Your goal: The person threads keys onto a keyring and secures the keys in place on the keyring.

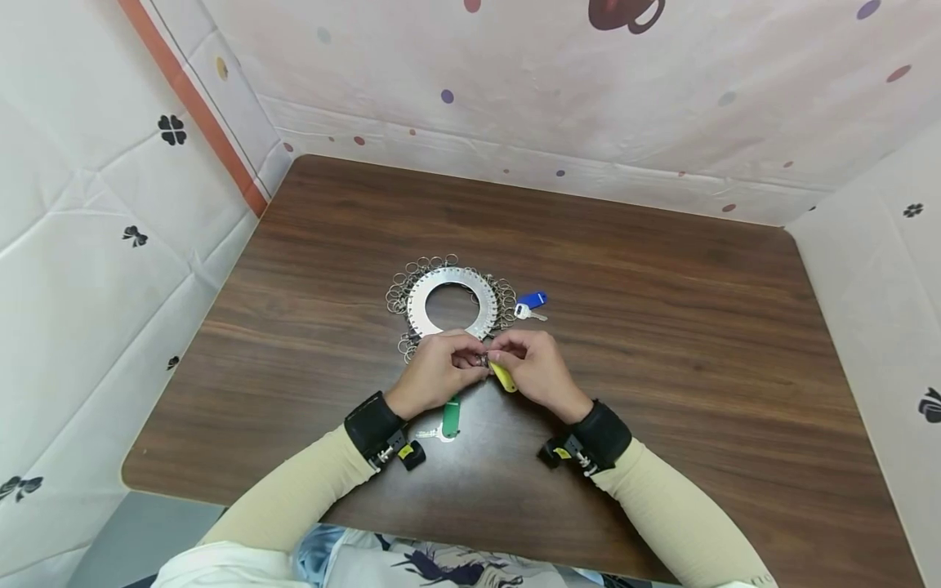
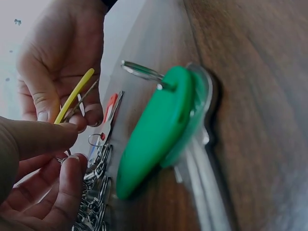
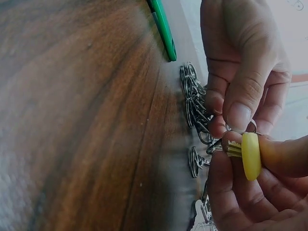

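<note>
My left hand pinches a small metal split ring between thumb and fingertips, at the near edge of a silver ring-shaped plate. Close beside it, my right hand grips a yellow key tag together with a toothed key. The hands meet at the ring of this tag, and fingers partly hide how the ring is joined. Many wire rings with clasps hang round the plate's rim.
A green key tag with a silver key lies near my left wrist. At the plate's right side lies a blue key tag with a key. The brown table meets patterned cloth walls at its back and sides.
</note>
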The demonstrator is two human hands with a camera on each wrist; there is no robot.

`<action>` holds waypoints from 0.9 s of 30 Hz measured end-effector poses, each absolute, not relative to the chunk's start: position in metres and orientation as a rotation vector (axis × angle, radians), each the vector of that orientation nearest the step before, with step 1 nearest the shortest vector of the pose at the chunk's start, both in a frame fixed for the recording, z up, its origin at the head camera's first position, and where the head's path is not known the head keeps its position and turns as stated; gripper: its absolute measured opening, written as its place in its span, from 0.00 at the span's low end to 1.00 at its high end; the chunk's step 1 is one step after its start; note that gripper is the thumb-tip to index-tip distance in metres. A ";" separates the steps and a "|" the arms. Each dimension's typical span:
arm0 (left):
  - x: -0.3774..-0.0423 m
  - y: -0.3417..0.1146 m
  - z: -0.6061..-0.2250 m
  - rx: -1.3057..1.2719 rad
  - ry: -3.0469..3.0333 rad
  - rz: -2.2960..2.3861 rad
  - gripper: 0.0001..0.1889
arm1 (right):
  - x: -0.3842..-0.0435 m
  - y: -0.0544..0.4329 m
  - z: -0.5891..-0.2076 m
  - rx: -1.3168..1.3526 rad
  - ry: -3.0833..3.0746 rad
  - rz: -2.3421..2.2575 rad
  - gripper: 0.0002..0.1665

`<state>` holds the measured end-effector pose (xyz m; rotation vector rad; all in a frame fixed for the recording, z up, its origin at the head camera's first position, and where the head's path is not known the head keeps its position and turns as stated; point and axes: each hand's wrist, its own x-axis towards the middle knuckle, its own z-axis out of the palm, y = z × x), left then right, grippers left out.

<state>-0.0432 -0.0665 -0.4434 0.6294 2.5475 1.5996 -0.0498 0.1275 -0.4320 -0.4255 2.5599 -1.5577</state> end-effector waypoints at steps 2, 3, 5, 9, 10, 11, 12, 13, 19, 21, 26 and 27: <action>-0.043 -0.067 -0.444 0.633 2.547 1.600 0.12 | -0.050 0.127 -0.432 -0.429 2.562 -1.560 0.04; -0.043 -0.067 -0.444 0.639 2.550 1.598 0.12 | -0.050 0.127 -0.432 -0.430 2.563 -1.560 0.04; -0.043 -0.068 -0.445 0.648 2.556 1.596 0.13 | -0.050 0.127 -0.432 -0.433 2.561 -1.564 0.04; -0.043 -0.069 -0.445 0.661 2.576 1.594 0.13 | -0.050 0.127 -0.433 -0.426 2.549 -1.576 0.03; -0.043 -0.069 -0.446 0.661 2.580 1.592 0.13 | -0.050 0.127 -0.433 -0.424 2.548 -1.577 0.03; -0.043 -0.069 -0.446 0.662 2.585 1.590 0.13 | -0.050 0.127 -0.433 -0.422 2.547 -1.577 0.03; -0.043 -0.069 -0.446 0.663 2.587 1.589 0.13 | -0.049 0.126 -0.433 -0.420 2.546 -1.577 0.04; -0.043 -0.069 -0.446 0.663 2.588 1.586 0.13 | -0.049 0.126 -0.433 -0.418 2.545 -1.579 0.04; -0.042 -0.069 -0.445 0.655 2.582 1.586 0.13 | -0.049 0.127 -0.434 -0.430 2.548 -1.588 0.03; -0.042 -0.069 -0.446 0.658 2.581 1.592 0.13 | -0.049 0.127 -0.435 -0.439 2.553 -1.588 0.03; -0.043 -0.070 -0.446 0.672 2.574 1.601 0.14 | -0.049 0.127 -0.434 -0.450 2.555 -1.593 0.03; -0.043 -0.070 -0.446 0.673 2.569 1.601 0.14 | -0.049 0.127 -0.434 -0.450 2.553 -1.595 0.03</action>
